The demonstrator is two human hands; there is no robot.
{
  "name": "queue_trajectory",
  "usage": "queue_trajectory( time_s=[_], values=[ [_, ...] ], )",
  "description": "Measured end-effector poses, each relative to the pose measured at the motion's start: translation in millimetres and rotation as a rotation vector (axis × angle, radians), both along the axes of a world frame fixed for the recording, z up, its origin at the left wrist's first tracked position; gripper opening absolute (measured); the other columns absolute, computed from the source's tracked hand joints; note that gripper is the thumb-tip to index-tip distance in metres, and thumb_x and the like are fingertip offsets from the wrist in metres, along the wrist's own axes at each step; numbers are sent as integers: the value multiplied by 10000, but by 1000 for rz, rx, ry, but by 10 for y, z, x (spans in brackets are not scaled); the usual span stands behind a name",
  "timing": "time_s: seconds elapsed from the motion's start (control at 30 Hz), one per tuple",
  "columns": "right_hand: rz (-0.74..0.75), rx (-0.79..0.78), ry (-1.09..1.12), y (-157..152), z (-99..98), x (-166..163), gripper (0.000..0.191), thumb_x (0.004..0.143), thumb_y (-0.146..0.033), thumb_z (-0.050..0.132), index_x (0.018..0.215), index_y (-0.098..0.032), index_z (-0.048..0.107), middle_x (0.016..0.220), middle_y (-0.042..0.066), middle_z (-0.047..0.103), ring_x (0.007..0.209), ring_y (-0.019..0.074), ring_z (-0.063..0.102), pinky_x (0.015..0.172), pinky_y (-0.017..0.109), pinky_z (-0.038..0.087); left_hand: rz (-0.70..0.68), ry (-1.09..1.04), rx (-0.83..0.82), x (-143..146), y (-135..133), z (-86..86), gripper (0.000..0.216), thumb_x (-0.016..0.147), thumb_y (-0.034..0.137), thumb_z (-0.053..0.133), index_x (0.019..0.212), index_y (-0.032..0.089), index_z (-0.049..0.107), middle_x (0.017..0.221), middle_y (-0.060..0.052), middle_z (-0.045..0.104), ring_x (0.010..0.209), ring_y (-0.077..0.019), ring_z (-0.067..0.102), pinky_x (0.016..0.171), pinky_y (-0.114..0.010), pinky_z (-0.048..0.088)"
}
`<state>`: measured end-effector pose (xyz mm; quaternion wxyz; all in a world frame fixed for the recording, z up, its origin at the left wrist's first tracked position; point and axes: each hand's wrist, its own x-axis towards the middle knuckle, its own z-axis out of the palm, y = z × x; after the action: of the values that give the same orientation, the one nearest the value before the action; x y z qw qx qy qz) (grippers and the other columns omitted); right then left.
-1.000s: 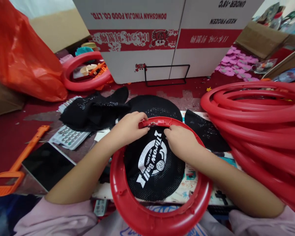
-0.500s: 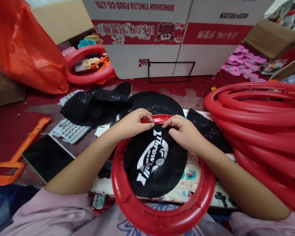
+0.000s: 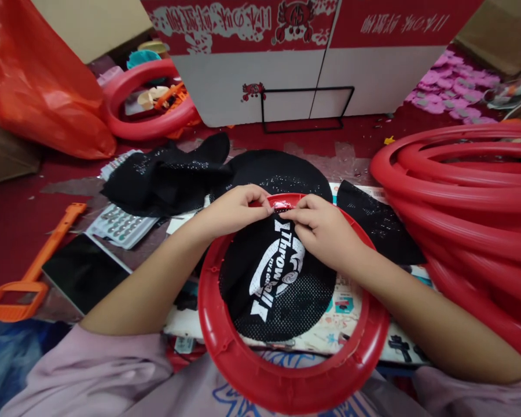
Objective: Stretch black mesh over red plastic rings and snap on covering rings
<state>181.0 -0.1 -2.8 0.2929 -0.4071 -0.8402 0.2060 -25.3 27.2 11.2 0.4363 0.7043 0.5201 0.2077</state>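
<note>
A round black mesh net [image 3: 282, 313] with white "Throw Ball" lettering lies inside a red plastic ring [image 3: 212, 301]. The ring's near side rests against my shirt, its far side over a printed board [image 3: 347, 313]. At the ring's far inner rim, my left hand [image 3: 243, 209] pinches the net's edge between thumb and fingers. Close beside it, my right hand [image 3: 319, 223] has its fingers curled and pressed on the same edge. Exactly how the net meets the rim is partly hidden by my fingertips.
More black mesh pieces [image 3: 165, 179] lie behind and beside the ring. A stack of red rings [image 3: 469, 191] stands right. On the left are an orange plastic handle piece [image 3: 30, 284], a dark tablet-like panel [image 3: 82, 272] and a red bag [image 3: 39, 87]. A white carton [image 3: 252, 75] stands behind.
My right hand's fingers have closed in on the net's edge, nearer my left hand. The net has shifted slightly inside the ring. The view has tilted a little downward.
</note>
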Motion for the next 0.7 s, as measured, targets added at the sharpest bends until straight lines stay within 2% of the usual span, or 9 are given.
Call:
queue_trajectory(
  time_s=[0.13, 0.3, 0.5, 0.7],
  values=[
    [-12, 89, -77, 3, -75, -19, 334, 863, -92, 432, 1033, -112, 718, 866, 95, 552, 797, 182, 530, 729, 322, 484, 27, 18, -46, -2, 5, -34, 197, 770, 366, 570, 766, 172, 602, 889, -27, 656, 757, -153, 573, 714, -284, 443],
    [-5, 128, -165, 16, -96, -39, 348, 872, -86, 416, 1090, -121, 686, 865, 79, 493, 761, 164, 481, 697, 292, 462, 18, 118, 44, 12, 22, -60, 217, 789, 358, 534, 781, 164, 632, 765, -13, 636, 682, -145, 547, 645, -264, 418],
    [-23, 131, -264, 19, -89, -42, 352, 902, -119, 394, 1131, -113, 661, 857, 85, 473, 701, 159, 427, 606, 279, 409, 4, 186, 133, 38, 23, -61, 226, 801, 339, 508, 733, 157, 623, 804, -33, 662, 705, -158, 570, 643, -271, 422],
    [-25, 146, -336, 23, -101, -47, 373, 915, -127, 372, 1188, -129, 626, 905, 108, 494, 763, 179, 439, 656, 297, 427, 20, 217, 173, 63, 21, -62, 218, 803, 315, 502, 723, 155, 627, 815, -42, 667, 729, -167, 579, 660, -284, 419]
  ],
)
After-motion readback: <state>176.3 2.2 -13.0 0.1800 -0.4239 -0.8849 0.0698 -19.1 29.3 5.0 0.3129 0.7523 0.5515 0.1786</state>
